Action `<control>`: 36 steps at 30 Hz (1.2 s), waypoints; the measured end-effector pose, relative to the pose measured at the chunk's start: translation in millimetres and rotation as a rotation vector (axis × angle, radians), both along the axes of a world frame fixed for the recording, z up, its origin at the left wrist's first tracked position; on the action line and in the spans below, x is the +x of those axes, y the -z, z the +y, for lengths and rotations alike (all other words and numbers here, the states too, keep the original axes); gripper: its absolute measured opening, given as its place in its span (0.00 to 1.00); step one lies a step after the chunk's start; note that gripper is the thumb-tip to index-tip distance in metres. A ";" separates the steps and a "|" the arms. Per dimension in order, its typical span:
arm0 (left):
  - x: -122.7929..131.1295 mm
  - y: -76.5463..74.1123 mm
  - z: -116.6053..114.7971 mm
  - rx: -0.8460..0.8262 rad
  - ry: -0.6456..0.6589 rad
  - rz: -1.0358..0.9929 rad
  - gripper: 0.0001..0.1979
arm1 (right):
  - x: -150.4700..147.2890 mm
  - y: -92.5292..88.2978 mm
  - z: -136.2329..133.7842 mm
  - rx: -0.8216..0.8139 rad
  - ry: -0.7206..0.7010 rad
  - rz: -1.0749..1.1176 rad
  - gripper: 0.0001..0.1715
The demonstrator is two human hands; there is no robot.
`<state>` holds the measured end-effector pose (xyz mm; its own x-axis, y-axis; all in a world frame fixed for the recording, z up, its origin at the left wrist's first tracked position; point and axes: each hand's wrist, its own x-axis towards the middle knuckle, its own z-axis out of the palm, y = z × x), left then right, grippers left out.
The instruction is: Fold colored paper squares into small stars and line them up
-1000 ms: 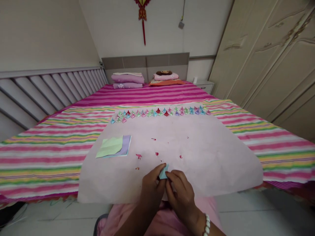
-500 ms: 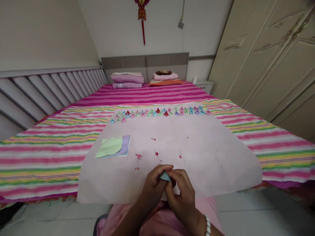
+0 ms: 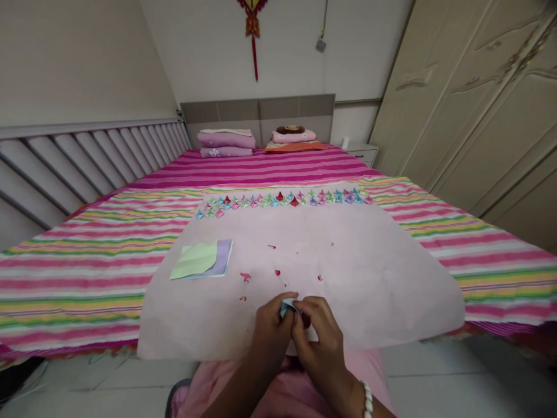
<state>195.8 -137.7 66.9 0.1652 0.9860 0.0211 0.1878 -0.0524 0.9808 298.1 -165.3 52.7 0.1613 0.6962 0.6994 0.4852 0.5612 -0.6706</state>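
1. Two hands, one workpiece. Your left hand [image 3: 270, 326] and right hand [image 3: 321, 339] meet fingertip to fingertip, both pinched tight on a single small blue folded paper [image 3: 286, 306].
2. The paper is held over the near edge of the pale pink sheet [image 3: 369, 273], about centre. Only a sliver of it shows between your fingers.
3. One paper stack [image 3: 201, 259] lies left of and farther than your hands. Green is on top, purple is under it, and a blue edge peeks out.
4. One row of folded pieces [image 3: 282, 200] runs along the sheet's far edge. They are too small to count.
5. Five red scraps [image 3: 245, 277] are scattered between your hands and that row.
6. One white bead bracelet [image 3: 368, 398] is on your right wrist.
7. Compared with a second ago, the blue paper stood clear above your fingertips and is now mostly covered. Your hands are in the same spot, and the stack, row and scraps are unmoved.
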 end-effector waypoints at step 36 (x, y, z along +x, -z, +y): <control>-29.7 12.4 4.6 0.262 0.203 0.019 0.26 | 17.9 5.1 13.9 -0.360 -0.034 0.404 0.04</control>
<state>166.1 -133.2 54.5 0.3609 0.8944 0.2643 0.1653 -0.3403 0.9257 316.0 -151.4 47.5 0.3415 0.8897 0.3030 0.1344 0.2728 -0.9526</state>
